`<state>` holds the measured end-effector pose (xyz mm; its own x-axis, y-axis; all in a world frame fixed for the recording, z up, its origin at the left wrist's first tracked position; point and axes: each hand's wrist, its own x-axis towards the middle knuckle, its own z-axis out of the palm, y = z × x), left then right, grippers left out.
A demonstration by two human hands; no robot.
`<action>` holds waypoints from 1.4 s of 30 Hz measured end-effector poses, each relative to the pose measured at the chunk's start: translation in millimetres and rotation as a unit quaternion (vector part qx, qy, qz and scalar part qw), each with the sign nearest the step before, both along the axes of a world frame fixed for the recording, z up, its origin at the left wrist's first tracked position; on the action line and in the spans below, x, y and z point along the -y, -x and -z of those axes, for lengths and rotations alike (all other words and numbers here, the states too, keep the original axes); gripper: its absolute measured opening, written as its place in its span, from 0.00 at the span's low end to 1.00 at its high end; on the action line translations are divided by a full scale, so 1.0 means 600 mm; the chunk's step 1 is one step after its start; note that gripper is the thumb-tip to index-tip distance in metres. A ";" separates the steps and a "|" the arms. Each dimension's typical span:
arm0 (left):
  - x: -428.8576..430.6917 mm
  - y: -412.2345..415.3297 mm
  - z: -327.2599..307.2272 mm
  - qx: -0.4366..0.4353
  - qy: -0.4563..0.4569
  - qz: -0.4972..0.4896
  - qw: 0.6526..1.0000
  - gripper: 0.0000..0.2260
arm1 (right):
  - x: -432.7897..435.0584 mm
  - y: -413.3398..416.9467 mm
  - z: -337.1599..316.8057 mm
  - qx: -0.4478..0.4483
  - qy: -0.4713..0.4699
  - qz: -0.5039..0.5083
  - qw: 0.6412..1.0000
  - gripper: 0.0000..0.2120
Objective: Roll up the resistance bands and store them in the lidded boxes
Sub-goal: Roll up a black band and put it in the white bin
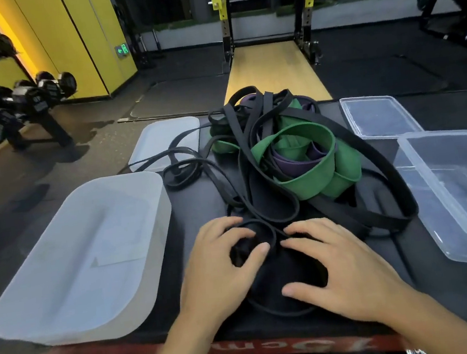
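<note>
Left hand: reaches in from the lower left, palm down. The fingers curl over the rolled end of a black band and the thumb closes on it from the near side, so the roll is pinched between them.
Right hand: reaches in from the lower right, palm down. The fingers are straight and spread, with the tips touching the band just beside the roll. The thumb is splayed toward the person, and the hand presses flat without gripping.
Black band: lies at the front centre of the platform, between the two hands. Its loose length runs back into the band pile.
Band pile: green, purple and black bands tangled at the platform's centre, behind the hands.
Frosted box: open, left of the hands.
Frosted lid: lies flat behind the frosted box.
Clear box: open, at the right edge.
Clear lid: lies flat behind the clear box.
</note>
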<state>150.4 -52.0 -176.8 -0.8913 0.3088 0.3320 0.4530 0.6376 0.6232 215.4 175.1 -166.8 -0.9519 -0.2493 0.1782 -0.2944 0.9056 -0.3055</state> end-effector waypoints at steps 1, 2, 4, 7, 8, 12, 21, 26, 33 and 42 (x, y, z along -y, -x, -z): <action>-0.002 0.001 0.002 -0.017 0.016 0.016 1.000 0.16 | 0.001 0.000 0.001 -0.008 0.011 0.009 1.000 0.33; -0.002 0.000 0.002 -0.033 0.014 0.031 0.999 0.15 | 0.001 0.002 0.002 -0.020 0.026 0.020 0.999 0.29; -0.003 -0.004 -0.006 -0.064 -0.029 0.068 0.995 0.13 | 0.000 0.007 0.006 -0.049 0.064 0.038 0.996 0.18; -0.002 -0.019 -0.020 -0.115 -0.041 0.175 0.977 0.11 | -0.005 0.013 0.012 -0.064 0.104 0.052 0.991 0.07; -0.002 -0.024 -0.021 -0.132 -0.007 0.216 0.967 0.12 | -0.008 0.013 0.012 -0.055 0.123 0.053 0.990 0.08; -0.011 -0.027 -0.012 -0.130 0.136 0.250 0.950 0.17 | -0.015 0.003 0.004 0.004 0.193 0.011 0.981 0.12; -0.010 -0.027 0.001 -0.148 0.175 0.008 0.973 0.21 | -0.012 0.001 0.009 -0.014 0.146 -0.058 0.988 0.14; -0.019 -0.028 -0.009 -0.069 0.181 -0.112 0.975 0.31 | -0.011 0.007 0.022 -0.064 0.145 -0.010 0.987 0.05; -0.015 -0.022 0.000 -0.132 0.163 -0.067 0.975 0.12 | -0.013 0.008 0.019 -0.076 0.147 -0.016 0.986 0.09; -0.013 -0.026 -0.012 -0.130 0.170 0.201 0.956 0.11 | -0.018 0.006 0.018 -0.064 0.169 -0.098 0.979 0.06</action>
